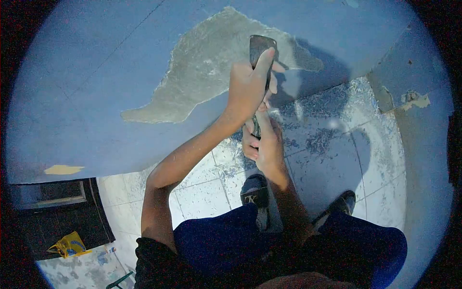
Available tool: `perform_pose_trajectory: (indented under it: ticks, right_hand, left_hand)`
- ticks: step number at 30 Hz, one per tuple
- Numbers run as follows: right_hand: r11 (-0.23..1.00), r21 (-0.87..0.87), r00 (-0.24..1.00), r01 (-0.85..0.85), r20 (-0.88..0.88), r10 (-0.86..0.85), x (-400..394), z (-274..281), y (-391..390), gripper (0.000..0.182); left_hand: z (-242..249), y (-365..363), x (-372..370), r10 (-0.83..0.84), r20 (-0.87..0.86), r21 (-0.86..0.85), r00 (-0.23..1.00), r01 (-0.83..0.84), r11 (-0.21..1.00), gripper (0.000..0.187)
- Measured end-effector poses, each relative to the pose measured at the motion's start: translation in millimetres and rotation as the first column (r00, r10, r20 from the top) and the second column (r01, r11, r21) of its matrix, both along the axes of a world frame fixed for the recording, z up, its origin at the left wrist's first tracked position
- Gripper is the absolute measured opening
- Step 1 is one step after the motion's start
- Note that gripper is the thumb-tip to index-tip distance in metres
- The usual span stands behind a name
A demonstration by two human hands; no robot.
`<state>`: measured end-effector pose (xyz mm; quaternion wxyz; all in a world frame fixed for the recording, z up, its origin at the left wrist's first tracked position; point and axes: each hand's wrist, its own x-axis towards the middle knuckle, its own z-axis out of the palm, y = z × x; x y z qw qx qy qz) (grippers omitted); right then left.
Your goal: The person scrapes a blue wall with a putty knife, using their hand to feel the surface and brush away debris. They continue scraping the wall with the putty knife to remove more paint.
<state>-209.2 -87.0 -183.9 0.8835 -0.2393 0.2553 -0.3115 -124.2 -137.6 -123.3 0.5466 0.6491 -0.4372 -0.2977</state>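
Both hands are closed around one long dark hand tool (263, 44) with a broad, squared end; its exact kind does not show. My left hand (246, 85) grips the upper part, with the thumb laid along the tool towards the broad end. Lower down, my right hand (267, 147) wraps around the handle. The broad end lies over a bare grey patch (202, 67) on the blue wall (115, 62). Whether its edge touches the wall cannot be made out. Around the patch, the blue paint ends in a ragged line.
Pale floor tiles (202, 188) are strewn with flakes and shavings. My sandalled feet (255, 190) stand below the hands. A corner with another chipped wall (416, 100) is at right. A dark doorway (53, 221) and a yellow bag (71, 244) are at lower left.
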Motion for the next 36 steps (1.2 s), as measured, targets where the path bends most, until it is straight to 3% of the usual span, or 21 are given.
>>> perform_pose_trajectory:
  ticks: [6,12,16,17,23,26,31,36]
  right_hand:
    - [1.000,0.019,0.998,-0.007,0.058,0.006,-4.2,-2.2,-5.1,0.042]
    - [0.994,-0.098,0.989,-0.043,0.139,0.057,-20.8,-3.4,-14.3,0.043]
    - [0.980,-0.191,0.994,-0.048,0.092,0.067,-13.8,-21.3,-12.9,0.053]
    - [0.988,-0.143,0.997,-0.063,0.031,0.068,-12.5,-20.3,-10.1,0.058]
    - [0.997,-0.080,0.997,-0.022,0.067,0.028,-14.6,-3.2,-8.7,0.047]
    - [0.990,-0.137,0.999,0.027,-0.038,-0.032,-12.1,-10.2,-6.4,0.050]
    - [1.000,-0.009,0.999,0.000,0.040,0.001,-11.4,-3.3,-3.1,0.048]
    - [0.990,-0.138,1.000,0.008,-0.003,-0.009,-5.4,-4.3,-8.4,0.047]
  left_hand:
    - [7.1,2.4,-8.4,0.031,-0.035,0.075,0.999,-0.029,0.997,0.045]
    - [16.9,-5.6,-17.2,0.045,-0.127,0.067,0.991,-0.036,0.997,0.046]
    - [0.3,-3.3,-12.4,0.054,-0.070,0.054,0.996,-0.051,0.997,0.048]
    - [0.5,-2.7,-12.9,0.065,-0.063,0.064,0.996,-0.061,0.996,0.049]
    - [5.1,-2.1,-16.3,0.065,-0.058,0.078,0.996,-0.060,0.995,0.049]
    - [0.1,-5.3,-13.6,0.070,-0.035,0.078,0.997,-0.067,0.995,0.049]
    - [2.7,-2.8,-12.7,0.051,-0.044,0.094,0.998,-0.047,0.994,0.049]
    - [10.2,-4.2,-11.6,0.076,-0.039,0.096,0.996,-0.072,0.993,0.046]
